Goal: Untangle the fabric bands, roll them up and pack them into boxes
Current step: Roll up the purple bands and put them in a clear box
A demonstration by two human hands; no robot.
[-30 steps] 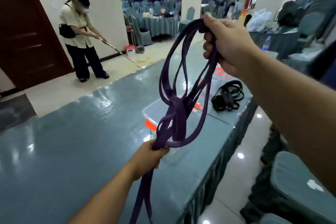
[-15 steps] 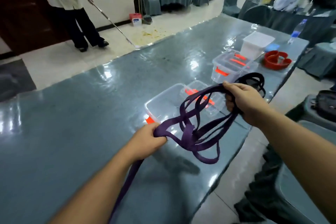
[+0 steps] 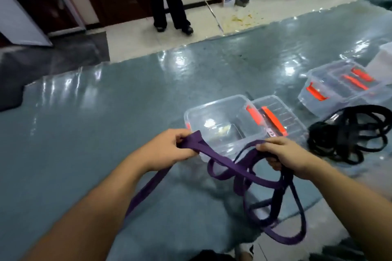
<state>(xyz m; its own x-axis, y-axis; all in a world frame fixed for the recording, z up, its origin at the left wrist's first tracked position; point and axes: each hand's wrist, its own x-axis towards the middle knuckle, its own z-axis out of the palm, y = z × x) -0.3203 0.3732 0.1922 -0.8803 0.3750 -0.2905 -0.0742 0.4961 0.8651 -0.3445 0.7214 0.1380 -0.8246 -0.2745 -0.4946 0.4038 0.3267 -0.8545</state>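
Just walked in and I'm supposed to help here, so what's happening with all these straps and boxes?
A person is sorting out a tangled purple band. Their left hand grips one end of it, and their right hand holds a bunch of its loops, which hang over the table edge. An open clear box sits just beyond the hands with its lid beside it. A tangled black band lies to the right, waiting. Nothing looks rolled or packed yet.

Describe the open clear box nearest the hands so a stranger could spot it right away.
On the long glossy blue-grey table, look just beyond the purple fabric band. The open clear plastic box sits there, its lid lying alongside. Unlike the closed clear boxes farther right, it is uncovered.
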